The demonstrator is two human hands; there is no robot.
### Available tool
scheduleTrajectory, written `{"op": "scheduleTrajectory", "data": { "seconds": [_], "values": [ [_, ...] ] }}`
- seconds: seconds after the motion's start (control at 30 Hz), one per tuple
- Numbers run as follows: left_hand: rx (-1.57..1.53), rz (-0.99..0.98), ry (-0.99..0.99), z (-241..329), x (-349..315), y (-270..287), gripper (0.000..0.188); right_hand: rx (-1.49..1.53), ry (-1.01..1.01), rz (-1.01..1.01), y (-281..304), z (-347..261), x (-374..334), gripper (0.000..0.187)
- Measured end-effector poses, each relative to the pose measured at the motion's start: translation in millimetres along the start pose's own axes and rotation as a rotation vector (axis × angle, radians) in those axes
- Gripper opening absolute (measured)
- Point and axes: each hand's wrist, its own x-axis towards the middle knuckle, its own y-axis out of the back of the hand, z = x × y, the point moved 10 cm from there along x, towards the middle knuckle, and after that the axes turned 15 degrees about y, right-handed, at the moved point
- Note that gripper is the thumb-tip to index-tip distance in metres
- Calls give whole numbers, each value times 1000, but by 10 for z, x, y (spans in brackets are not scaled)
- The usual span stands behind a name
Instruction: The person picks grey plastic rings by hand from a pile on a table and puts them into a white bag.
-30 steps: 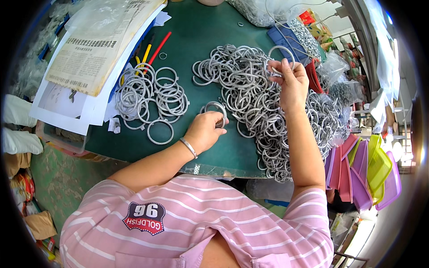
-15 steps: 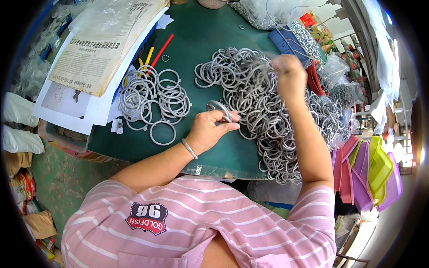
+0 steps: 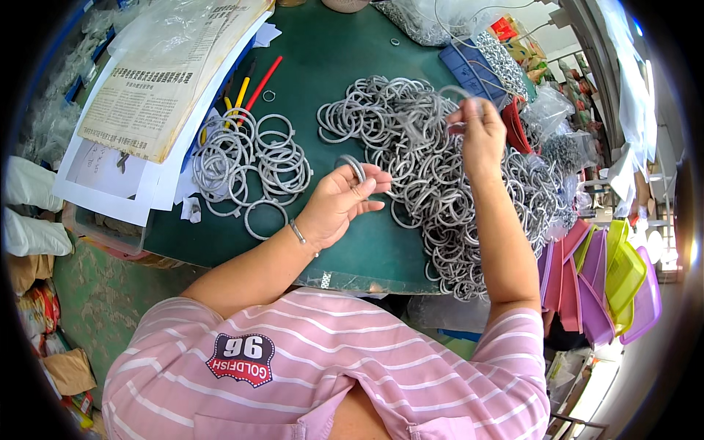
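My left hand (image 3: pixel 336 209) is closed loosely around bangle-sized grey rings (image 3: pixel 354 167), held between thumb and fingers just above the table. My right hand (image 3: pixel 482 136) pinches another grey ring (image 3: pixel 453 91), blurred, at the far right side of a big tangled pile of similar rings (image 3: pixel 411 158). That pile spreads over the right of the green table (image 3: pixel 308 81) to its front edge. To the left of my left hand lies a smaller, looser group of grey rings (image 3: pixel 238 167), some overlapping. How many rings my left hand holds is hard to make out.
Newspaper (image 3: pixel 143 92) and white sheets cover the table's left side. Beside them lie yellow-handled tools (image 3: pixel 240 92) and a red stick (image 3: pixel 265 81). At the far right stand a blue basket (image 3: pixel 466 70) and a red container (image 3: pixel 515 128). Colourful plastic trays (image 3: pixel 595 282) hang right.
My right hand has shifted slightly, and a ring now shows raised from its fingers. My left hand has turned, its fingers loosening and lifting the rings a little.
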Motion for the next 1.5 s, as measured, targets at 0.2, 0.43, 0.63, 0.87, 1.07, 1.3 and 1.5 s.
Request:
{"op": "scheduleTrajectory", "data": {
  "seconds": [0.2, 0.43, 0.63, 0.87, 1.07, 1.3, 1.5],
  "values": [
    [-92, -122, 68, -100, 39, -52, 35, -444, 633, -202, -473, -686, -292, 8],
    [-315, 60, -59, 16, 19, 228, 25, -246, 674, -855, -1258, -1047, -1115, 18],
    [-345, 72, 116, -130, 56, 223, 35, -1064, 614, -573, -876, -542, -462, 26],
    [-215, 36, 120, -107, 48, 157, 23, -706, 191, -471, -299, -60, 143, 19],
    [-235, 35, 116, -102, 31, 147, 19, -623, 172, -461, -251, -41, -59, 13],
    [-209, 17, 112, -100, 37, 130, 28, -474, 54, -534, -324, 25, 59, 12],
    [-241, 17, 122, -103, 42, 113, 38, -356, 381, -327, 69, -72, 140, 12]
  ]
}}
